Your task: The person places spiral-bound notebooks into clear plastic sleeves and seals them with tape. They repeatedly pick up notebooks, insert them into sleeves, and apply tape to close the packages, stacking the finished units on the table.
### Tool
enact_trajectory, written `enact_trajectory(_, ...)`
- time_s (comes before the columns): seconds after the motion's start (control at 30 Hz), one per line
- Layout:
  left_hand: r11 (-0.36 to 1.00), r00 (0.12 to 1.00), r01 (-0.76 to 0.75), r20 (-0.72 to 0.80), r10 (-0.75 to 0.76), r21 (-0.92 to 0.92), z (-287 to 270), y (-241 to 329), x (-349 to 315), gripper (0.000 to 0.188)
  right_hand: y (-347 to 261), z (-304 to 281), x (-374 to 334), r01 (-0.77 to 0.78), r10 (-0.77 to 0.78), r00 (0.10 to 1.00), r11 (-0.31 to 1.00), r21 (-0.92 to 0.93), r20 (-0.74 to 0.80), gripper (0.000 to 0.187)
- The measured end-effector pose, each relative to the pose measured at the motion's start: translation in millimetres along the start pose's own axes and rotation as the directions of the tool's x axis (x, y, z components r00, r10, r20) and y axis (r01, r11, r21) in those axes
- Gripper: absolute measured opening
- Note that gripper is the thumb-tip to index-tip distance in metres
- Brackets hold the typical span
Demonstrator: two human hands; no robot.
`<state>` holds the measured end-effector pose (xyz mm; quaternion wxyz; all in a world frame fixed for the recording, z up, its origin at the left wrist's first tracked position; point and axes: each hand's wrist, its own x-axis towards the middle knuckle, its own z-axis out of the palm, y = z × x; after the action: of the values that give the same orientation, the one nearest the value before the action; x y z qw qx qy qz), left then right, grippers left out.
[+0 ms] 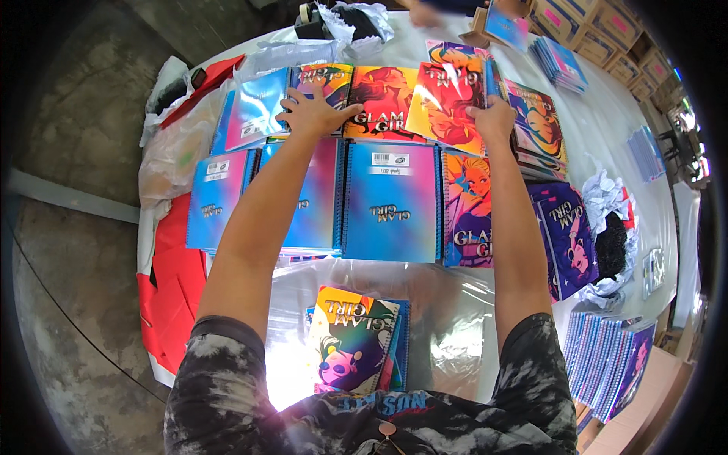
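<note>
Spiral notebooks with bright cartoon covers lie in rows on a table under clear plastic film (455, 334). My left hand (312, 112) rests flat, fingers spread, on a notebook in the far row, between a blue one (256, 106) and a red-orange one (383, 95). My right hand (493, 115) grips the right edge of a red and yellow notebook (447, 98), which is tilted up off the row. Nearer to me lie blue gradient notebooks (390, 201) and a purple one (565, 227). A small stack of notebooks (356, 345) sits close to my body.
Red sheets (171, 296) hang over the table's left edge beside clear bags (171, 152). A row of upright notebooks (607, 360) stands at the lower right. Crumpled paper with a black bundle (610, 243) lies to the right. Cardboard boxes (599, 23) and more notebooks (557, 64) sit at the back right.
</note>
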<state>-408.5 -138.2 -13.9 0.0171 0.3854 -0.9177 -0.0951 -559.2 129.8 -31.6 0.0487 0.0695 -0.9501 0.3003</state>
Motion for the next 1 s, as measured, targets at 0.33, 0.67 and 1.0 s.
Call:
enact_trajectory(0.33,0.99,0.989,-0.012,0.15,-0.009,0.138,-16,10,19,0.083,-51,-60,-42,0.369,-0.156,0.905,0.753,0.545,-0.396,0.03)
enact_trajectory(0.67,0.943,0.864,-0.254,-0.488,0.122,-0.213,-119,-111,9,0.042,-3,-226,-177,0.484,-0.01,0.832,0.504,0.715,-0.555,0.027)
enact_trajectory(1.0,0.377,0.748,-0.605,-0.337,0.572,-0.702,-71,-201,-300,0.024,71,-300,-338,0.396,0.152,0.884,0.26,0.88,-0.443,0.044)
